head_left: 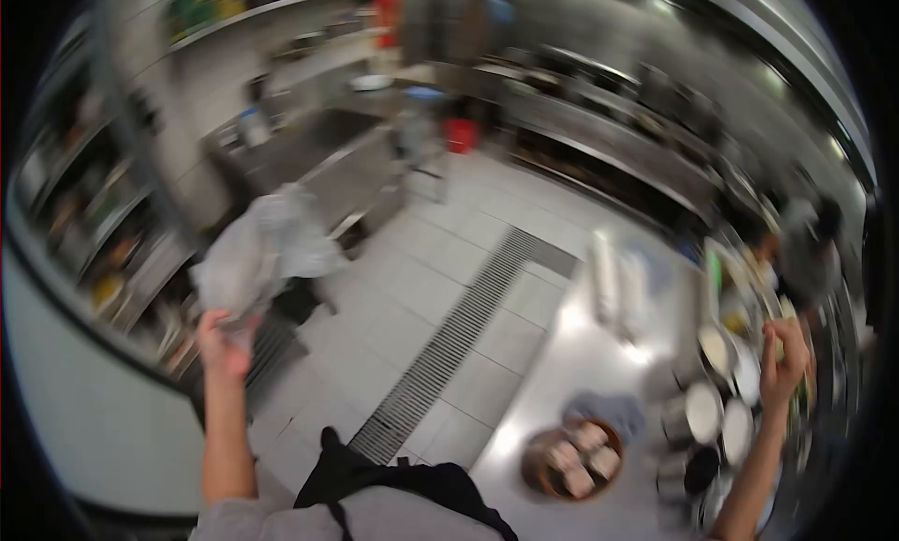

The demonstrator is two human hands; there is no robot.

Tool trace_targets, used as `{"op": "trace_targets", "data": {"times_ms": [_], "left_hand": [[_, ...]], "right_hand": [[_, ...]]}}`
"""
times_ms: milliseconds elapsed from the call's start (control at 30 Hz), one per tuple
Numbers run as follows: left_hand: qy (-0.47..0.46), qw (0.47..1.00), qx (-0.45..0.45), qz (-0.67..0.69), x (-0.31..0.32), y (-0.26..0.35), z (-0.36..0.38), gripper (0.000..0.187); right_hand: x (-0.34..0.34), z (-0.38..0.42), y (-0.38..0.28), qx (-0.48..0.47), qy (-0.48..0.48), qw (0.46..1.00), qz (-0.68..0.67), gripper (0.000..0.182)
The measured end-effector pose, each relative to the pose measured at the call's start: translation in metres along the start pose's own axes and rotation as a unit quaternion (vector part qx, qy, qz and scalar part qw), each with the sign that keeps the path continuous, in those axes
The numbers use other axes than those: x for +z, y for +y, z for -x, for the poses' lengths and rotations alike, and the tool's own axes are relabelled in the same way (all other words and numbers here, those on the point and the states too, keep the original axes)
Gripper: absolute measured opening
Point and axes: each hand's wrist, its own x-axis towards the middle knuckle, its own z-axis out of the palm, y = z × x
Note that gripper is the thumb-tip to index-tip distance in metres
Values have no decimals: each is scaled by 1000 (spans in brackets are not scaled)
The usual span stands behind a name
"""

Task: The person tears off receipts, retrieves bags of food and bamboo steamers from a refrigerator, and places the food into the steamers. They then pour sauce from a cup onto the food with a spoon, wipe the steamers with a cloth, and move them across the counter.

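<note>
At the left of the head view, my left hand grips a whitish translucent plastic bag, which bulges above my fingers; its contents are blurred. My right hand is raised at the right, over the containers beside the steel counter, with its fingers curled together. Whether anything is between those fingers is too blurred to tell. On the counter stands a round brown bowl with several pale pinkish pieces in it, and a grey cloth lies behind it.
Several round containers line the counter's right side. A co-worker stands at the far right. Open shelves are at the left, a steel worktable behind the bag. A floor drain crosses the tiles; a red bucket stands farther back.
</note>
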Motion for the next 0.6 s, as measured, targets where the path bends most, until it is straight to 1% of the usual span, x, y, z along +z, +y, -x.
{"op": "trace_targets", "data": {"times_ms": [33, 67, 100, 167, 200, 233, 267, 300, 333, 367, 400, 433, 467, 500, 533, 567, 600], "left_hand": [[20, 1000, 11, -1, -11, 11, 4, 51], [36, 999, 8, 9, -33, 23, 5, 52], [48, 999, 2, 20, -55, 37, 7, 52], [55, 997, 42, 41, -84, 64, 12, 52], [77, 993, 71, 48, -108, 78, 11, 52], [95, 991, 79, 41, -131, 87, 9, 50], [109, 990, 85, 34, -156, 95, 6, 48], [156, 982, 104, 21, -189, 95, 1, 49], [202, 972, 121, 7, -221, 95, 0, 49], [205, 969, 137, 2, -234, 99, 3, 56], [202, 967, 152, -5, -246, 110, -2, 63], [202, 972, 119, 31, -266, 114, -3, 65], [204, 973, 83, 67, -286, 119, -3, 66], [217, 969, 96, 65, -296, 128, -3, 66], [226, 965, 119, 63, -296, 135, -4, 67], [234, 960, 140, 63, -298, 140, -4, 67], [242, 957, 149, 64, -306, 142, -4, 67]], "right_hand": [[30, -38, -27, -53, -18, 998, -36, 6], [57, -72, -58, -101, -30, 991, -82, 2], [82, -106, -94, -118, -54, 985, -115, 4], [137, -167, -171, -209, -52, 955, -202, 8], [164, -196, -215, -248, -49, 939, -234, 18], [189, -222, -262, -269, -50, 925, -265, 18], [214, -243, -306, -299, -45, 908, -290, 19], [237, -262, -352, -315, -59, 889, -327, 20], [261, -280, -397, -345, -52, 868, -354, 18], [280, -295, -440, -326, -89, 858, -386, 17], [307, -317, -484, -383, -61, 823, -414, 18], [333, -338, -529, -428, -42, 795, -428, 17], [355, -355, -576, -415, -110, 794, -430, 16], [389, -374, -624, -449, -74, 760, -463, 16], [414, -392, -669, -440, -117, 767, -453, 18], [450, -411, -715, -459, -84, 751, -467, 21], [468, -426, -755, -439, -106, 766, -457, 23]]}}
